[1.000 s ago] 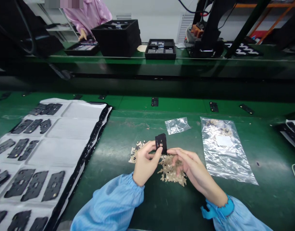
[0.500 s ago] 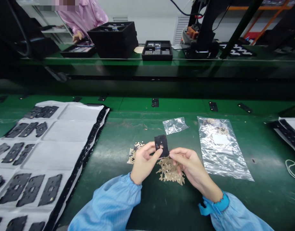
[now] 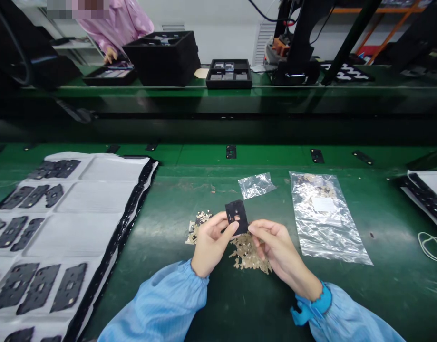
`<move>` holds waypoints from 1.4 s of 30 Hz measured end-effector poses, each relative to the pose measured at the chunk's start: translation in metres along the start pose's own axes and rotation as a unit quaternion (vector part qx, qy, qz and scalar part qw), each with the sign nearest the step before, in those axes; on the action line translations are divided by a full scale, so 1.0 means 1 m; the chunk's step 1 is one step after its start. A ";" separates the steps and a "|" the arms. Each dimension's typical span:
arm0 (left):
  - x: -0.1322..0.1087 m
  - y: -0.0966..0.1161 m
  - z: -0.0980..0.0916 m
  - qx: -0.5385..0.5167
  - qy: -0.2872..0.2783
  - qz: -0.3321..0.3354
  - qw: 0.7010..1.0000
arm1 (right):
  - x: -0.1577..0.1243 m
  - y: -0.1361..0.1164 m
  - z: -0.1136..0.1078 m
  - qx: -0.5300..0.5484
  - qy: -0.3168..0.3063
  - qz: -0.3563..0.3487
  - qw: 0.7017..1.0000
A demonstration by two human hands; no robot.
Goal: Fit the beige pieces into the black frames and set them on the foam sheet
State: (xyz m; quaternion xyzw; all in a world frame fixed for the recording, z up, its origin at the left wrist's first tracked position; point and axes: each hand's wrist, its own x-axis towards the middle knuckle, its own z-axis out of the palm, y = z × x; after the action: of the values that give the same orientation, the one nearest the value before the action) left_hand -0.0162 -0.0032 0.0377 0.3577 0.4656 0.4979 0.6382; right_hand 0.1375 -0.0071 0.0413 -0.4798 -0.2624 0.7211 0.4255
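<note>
My left hand [image 3: 213, 242] is closed on a thin black plastic plate [image 3: 236, 213] with small cut-outs, its thumb across the lower left of the plate. At the plate's lower right corner, the fingertips of my right hand [image 3: 280, 251] are pinched together; whatever they hold is too small to make out. Below the plate, a heap of small tan flat pieces [image 3: 248, 254] lies on the green bench, partly hidden by my right fingers. Another little pile of tan and black pieces [image 3: 195, 228] sits left of my left hand.
A white compartment tray [image 3: 93, 204] with several black plates stands at left. Clear plastic bags, a small one [image 3: 257, 185] and a large one [image 3: 330, 237], lie beyond and right. Black plates [image 3: 231, 152] dot the green strip behind. A person in pink [image 3: 114, 23] works across the bench.
The whole view has shifted slightly, so the bench things sit a little further left. Both hands stay at the black plate, with the right fingertips still at its lower right corner.
</note>
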 end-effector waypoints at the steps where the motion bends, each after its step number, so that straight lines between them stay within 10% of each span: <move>1: 0.000 0.000 0.000 0.000 0.000 0.000 1.000 | 0.000 0.000 0.000 -0.004 0.000 -0.004 1.000; 21: -0.003 -0.001 0.001 -0.005 0.001 0.006 1.000 | -0.003 -0.008 0.002 0.006 -0.012 0.012 1.000; 36: -0.008 -0.002 0.007 -0.069 -0.013 -0.017 0.997 | -0.002 -0.002 0.000 0.191 -0.099 0.158 0.964; 42: -0.011 0.000 0.011 -0.061 0.033 0.004 0.998 | -0.007 0.000 0.010 0.126 -0.130 0.021 0.983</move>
State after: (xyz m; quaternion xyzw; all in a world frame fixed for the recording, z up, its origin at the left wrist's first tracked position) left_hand -0.0063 -0.0139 0.0439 0.3035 0.4541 0.5394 0.6409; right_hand 0.1299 -0.0134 0.0482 -0.3299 -0.2127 0.8132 0.4297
